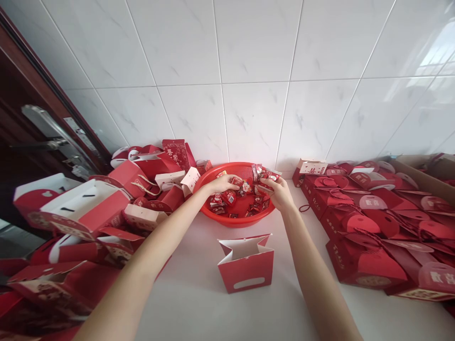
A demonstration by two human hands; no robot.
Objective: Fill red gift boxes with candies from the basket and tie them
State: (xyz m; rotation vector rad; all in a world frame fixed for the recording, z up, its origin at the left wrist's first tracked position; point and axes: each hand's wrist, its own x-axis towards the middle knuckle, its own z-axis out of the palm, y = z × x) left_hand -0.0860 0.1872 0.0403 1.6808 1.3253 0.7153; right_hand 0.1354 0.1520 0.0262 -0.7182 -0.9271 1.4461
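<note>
A red plastic basket with small wrapped candies inside stands against the tiled wall. Over its left part, my left hand has its fingers closed around a small red-wrapped candy. On the basket's right side, my right hand grips several red candy packets, held just above the rim. Nearer to me, between my forearms, an open red paper box stands upright on the white surface. Its inside is white, and neither hand touches it.
Open red boxes are heaped at the left, close to my left forearm. Closed red boxes stand in rows at the right, with a brown carton behind. A door handle shows at far left.
</note>
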